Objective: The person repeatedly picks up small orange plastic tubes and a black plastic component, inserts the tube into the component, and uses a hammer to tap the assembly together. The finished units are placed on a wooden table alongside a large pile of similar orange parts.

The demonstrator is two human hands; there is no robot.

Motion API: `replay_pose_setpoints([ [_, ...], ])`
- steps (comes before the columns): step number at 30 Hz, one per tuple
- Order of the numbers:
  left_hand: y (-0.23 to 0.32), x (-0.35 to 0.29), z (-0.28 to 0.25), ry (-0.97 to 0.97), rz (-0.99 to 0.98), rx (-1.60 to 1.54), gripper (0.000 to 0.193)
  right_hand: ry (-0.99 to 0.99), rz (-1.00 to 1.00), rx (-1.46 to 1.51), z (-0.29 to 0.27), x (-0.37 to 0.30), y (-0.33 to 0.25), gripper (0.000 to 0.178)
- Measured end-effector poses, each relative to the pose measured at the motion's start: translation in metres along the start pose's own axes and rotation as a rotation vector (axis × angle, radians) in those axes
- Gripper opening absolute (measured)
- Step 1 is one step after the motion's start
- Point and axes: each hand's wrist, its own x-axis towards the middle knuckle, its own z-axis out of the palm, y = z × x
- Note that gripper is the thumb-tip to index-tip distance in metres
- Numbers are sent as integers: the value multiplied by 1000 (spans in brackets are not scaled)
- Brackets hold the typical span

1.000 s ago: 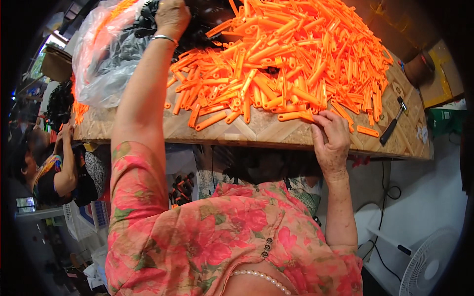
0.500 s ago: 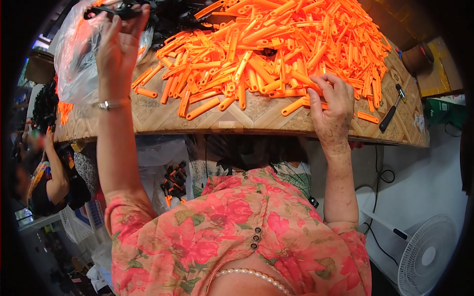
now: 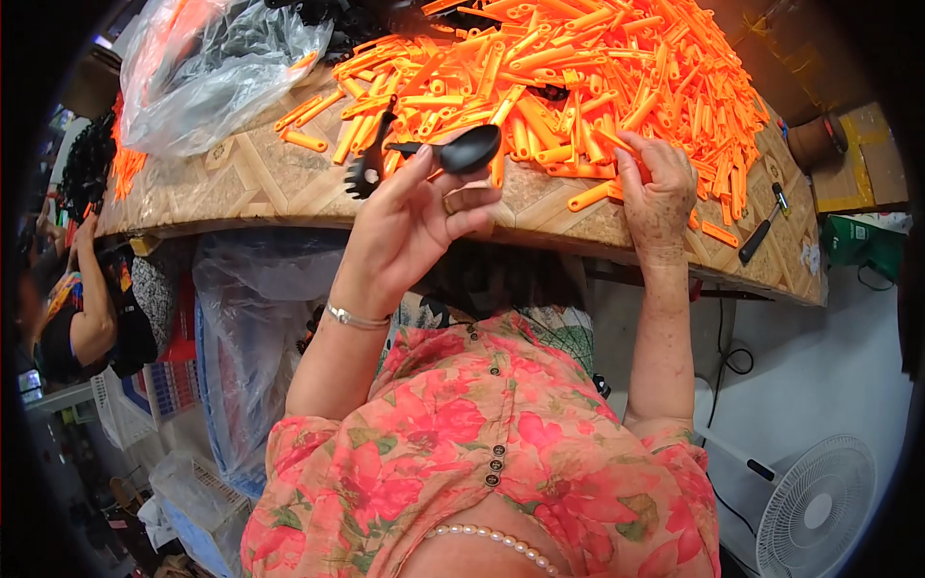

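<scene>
Left hand (image 3: pixel 409 226) grips black spoon (image 3: pixel 462 152); right hand (image 3: pixel 660 188) pinches orange handle (image 3: pixel 617 143), frame centre.
Risk: handles near table (image 3: pixel 260 183) edge may slide off.

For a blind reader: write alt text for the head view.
Seen from above, a person's left hand holds up a black plastic spoon head while the right hand picks an orange handle from a big pile of orange handles on a wood-patterned table. A clear plastic bag lies at left.

black spoon (image 3: pixel 469 149), orange handles (image 3: pixel 578 67), floral blouse (image 3: pixel 482 462)
</scene>
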Motion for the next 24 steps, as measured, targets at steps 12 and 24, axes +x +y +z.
replay_pose_setpoints([
  [12,-3,-29,1,358,919,1595,48,7,-67,-110,5,-10,4,32],
  [24,52,-19,-61,727,1082,2072,40,-20,-291,73,30,36,-90,27],
])
